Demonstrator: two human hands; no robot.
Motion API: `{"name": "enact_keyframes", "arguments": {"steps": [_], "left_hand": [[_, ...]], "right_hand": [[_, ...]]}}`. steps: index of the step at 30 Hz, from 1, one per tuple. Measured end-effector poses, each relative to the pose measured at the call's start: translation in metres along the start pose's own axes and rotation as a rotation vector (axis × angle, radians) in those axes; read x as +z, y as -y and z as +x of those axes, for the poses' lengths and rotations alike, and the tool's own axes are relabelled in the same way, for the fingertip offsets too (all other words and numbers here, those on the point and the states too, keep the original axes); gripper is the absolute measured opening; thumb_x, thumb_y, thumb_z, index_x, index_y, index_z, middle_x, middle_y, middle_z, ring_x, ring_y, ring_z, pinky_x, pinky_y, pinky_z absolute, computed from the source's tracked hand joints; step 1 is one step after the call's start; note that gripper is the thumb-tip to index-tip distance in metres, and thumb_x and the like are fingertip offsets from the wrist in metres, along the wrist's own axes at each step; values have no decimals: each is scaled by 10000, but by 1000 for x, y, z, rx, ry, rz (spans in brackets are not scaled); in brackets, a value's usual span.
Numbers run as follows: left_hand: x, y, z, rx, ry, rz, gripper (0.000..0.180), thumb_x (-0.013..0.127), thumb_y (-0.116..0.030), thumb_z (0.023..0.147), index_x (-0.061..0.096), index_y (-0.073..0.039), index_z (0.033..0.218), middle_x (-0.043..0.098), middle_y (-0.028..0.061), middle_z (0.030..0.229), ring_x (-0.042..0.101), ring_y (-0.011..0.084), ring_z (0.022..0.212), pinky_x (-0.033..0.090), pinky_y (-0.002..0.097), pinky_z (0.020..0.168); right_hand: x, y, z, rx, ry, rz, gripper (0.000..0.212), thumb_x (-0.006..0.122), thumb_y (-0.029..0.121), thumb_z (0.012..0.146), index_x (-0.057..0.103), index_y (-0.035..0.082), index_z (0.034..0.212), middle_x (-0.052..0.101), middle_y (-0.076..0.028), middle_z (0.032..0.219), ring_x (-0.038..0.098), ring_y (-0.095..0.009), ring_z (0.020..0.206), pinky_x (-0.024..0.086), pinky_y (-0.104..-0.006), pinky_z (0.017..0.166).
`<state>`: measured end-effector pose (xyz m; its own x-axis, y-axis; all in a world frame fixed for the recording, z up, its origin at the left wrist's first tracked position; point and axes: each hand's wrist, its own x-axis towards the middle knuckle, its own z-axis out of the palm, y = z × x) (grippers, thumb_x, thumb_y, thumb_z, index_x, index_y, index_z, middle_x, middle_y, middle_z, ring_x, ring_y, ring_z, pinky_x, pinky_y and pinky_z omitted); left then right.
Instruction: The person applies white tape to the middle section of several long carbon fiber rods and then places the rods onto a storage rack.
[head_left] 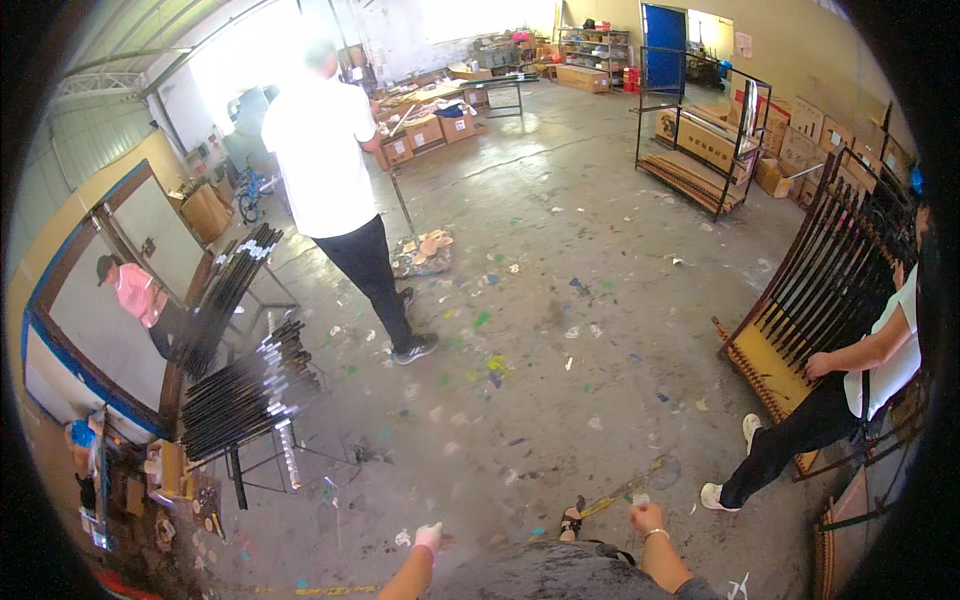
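Left hand (pixel 428 538) in a white glove, too small to tell open or shut; right hand (pixel 646 517) pinching a thin rod (pixel 625 489) near the spotty floor (pixel 560 300).

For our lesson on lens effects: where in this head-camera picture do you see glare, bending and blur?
Head view: daylight burns out the far doorway; straight lines bow toward the black round rim; the bundle of dark rods smears at its shiny tips; the left hand and right hand sit small at the lower edge.

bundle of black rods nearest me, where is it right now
In the head view the bundle of black rods lies on a metal stand at the person's left, beside the framed mirror, ahead of the left hand.
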<state>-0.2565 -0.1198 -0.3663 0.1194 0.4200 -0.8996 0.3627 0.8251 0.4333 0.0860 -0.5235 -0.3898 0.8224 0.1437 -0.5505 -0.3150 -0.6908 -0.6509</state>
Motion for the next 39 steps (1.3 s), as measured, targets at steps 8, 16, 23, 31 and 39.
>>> {"name": "enact_keyframes", "arguments": {"steps": [8, 16, 23, 31, 39], "left_hand": [[29, -7, -3, 123, 173, 349, 427, 476, -194, 909, 388, 50, 1248, 596, 286, 1051, 635, 422, 845, 529, 473, 681], [12, -4, -14, -59, 102, 231, 469, 485, -219, 921, 351, 85, 1252, 564, 336, 1079, 592, 467, 955, 507, 535, 782], [21, -3, -25, -13, 105, 212, 463, 473, -174, 921, 294, 85, 1261, 533, 365, 1102, 585, 504, 940, 506, 571, 760], [2, 20, -6, 54, 150, 197, 459, 499, -196, 912, 317, 90, 1221, 549, 352, 1078, 608, 480, 890, 527, 547, 682], [-15, 32, -2, -65, 90, 164, 406, 531, -197, 887, 426, 93, 1151, 612, 309, 942, 644, 427, 775, 539, 491, 625]], "right_hand": [[-33, 8, -140, 552, 110, -54, 233, 683, 231, 761, 642, 17, 678, 600, -80, 590, 539, -204, 480, 454, -342, 499], [-30, -7, -128, 581, 120, 50, 213, 643, 204, 805, 623, 25, 692, 596, -100, 633, 546, -204, 497, 447, -355, 481], [9, -15, -45, 313, 22, 326, 102, 590, 112, 774, 593, 23, 724, 581, -75, 591, 539, -163, 475, 425, -307, 421], [16, 4, -12, 172, 105, 350, 119, 608, 137, 818, 597, 20, 837, 601, -77, 667, 575, -168, 541, 465, -300, 462], [13, -59, -44, 385, 87, 252, 147, 637, 121, 800, 633, -22, 767, 612, -108, 647, 585, -186, 561, 480, -331, 504]]}}
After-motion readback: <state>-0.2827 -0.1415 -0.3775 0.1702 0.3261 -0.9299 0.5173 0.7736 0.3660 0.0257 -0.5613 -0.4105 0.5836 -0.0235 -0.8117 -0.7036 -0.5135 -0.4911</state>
